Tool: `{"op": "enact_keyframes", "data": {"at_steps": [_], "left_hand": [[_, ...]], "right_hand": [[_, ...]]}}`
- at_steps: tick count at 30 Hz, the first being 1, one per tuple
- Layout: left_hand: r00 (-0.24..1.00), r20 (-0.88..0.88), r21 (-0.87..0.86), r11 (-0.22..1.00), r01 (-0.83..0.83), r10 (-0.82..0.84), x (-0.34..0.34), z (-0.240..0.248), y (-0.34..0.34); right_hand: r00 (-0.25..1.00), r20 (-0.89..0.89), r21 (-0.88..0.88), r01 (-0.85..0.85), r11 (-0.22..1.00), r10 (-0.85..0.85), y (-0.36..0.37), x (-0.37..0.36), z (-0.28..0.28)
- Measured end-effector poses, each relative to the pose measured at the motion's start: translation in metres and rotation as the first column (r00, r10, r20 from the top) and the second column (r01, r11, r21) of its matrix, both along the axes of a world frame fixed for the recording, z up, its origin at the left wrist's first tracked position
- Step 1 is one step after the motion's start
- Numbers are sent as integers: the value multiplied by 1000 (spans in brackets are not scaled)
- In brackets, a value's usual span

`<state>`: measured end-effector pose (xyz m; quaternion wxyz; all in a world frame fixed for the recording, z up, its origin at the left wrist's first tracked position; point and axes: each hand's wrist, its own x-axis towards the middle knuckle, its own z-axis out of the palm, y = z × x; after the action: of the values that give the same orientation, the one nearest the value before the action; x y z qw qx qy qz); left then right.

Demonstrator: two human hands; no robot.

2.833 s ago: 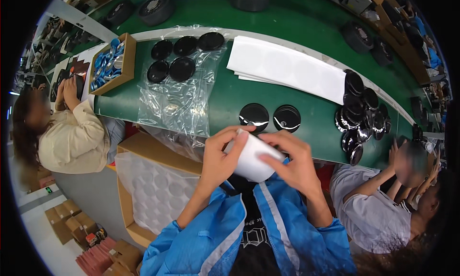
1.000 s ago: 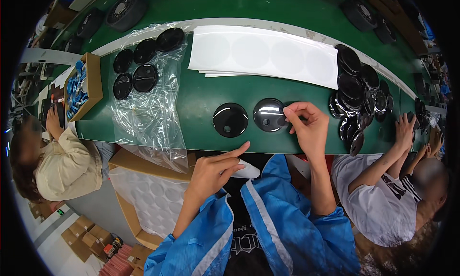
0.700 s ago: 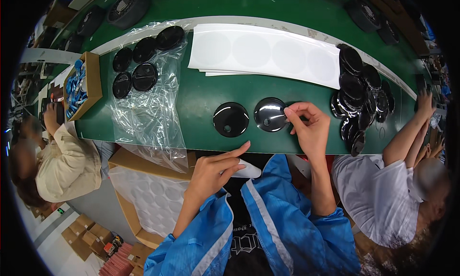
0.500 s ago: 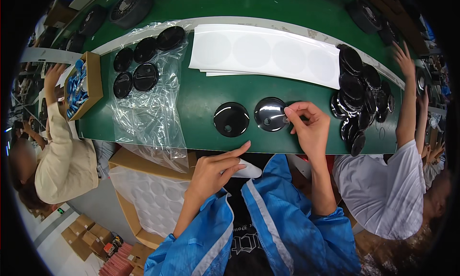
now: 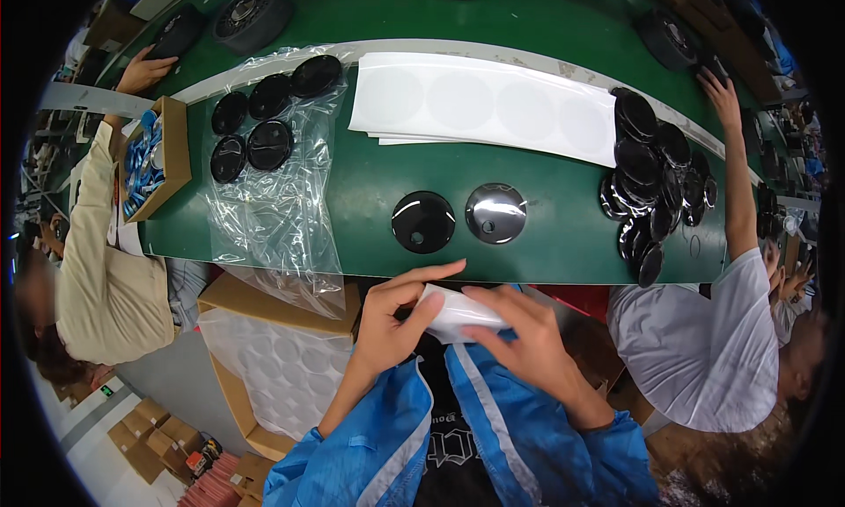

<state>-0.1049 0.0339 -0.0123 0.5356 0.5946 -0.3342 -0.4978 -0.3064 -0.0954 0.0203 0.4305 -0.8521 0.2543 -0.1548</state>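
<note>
Just in front of the table's near edge, my left hand (image 5: 387, 322) grips a small glossy white sheet (image 5: 459, 312), bent over, between thumb and fingers, with the index finger stretched out. My right hand (image 5: 531, 333) pinches the right end of the same sheet. What is on the sheet's surface is too small to tell. Beyond my hands, two round glossy black discs lie side by side on the table. The left disc (image 5: 422, 222) and the right disc (image 5: 495, 213) each have a small round hole near the lower edge.
A pile of black discs (image 5: 656, 181) lies at right. Several more discs rest on clear plastic film (image 5: 273, 212) at left, beside a carton of blue parts (image 5: 172, 155). White sheets with round outlines (image 5: 480, 98) lie behind. Co-workers reach in on both sides of the green table (image 5: 370, 190).
My right hand has left the right disc and come down toward me to take the white sheet's right end. Both discs stay on the table. The sheet is raised and more visible.
</note>
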Motion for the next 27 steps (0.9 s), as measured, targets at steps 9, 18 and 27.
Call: {"op": "enact_keyframes", "data": {"at_steps": [9, 18, 27], "left_hand": [[951, 308, -172, 985, 27, 28, 4, 10, 26], [980, 201, -30, 999, 15, -9, 2, 20, 42], [952, 126, 113, 950, -292, 278, 14, -15, 48]], "right_hand": [[991, 107, -437, -22, 899, 76, 16, 11, 12], [973, 159, -103, -153, 983, 168, 23, 22, -10], [922, 328, -93, -183, 979, 204, 1, 26, 0]]}}
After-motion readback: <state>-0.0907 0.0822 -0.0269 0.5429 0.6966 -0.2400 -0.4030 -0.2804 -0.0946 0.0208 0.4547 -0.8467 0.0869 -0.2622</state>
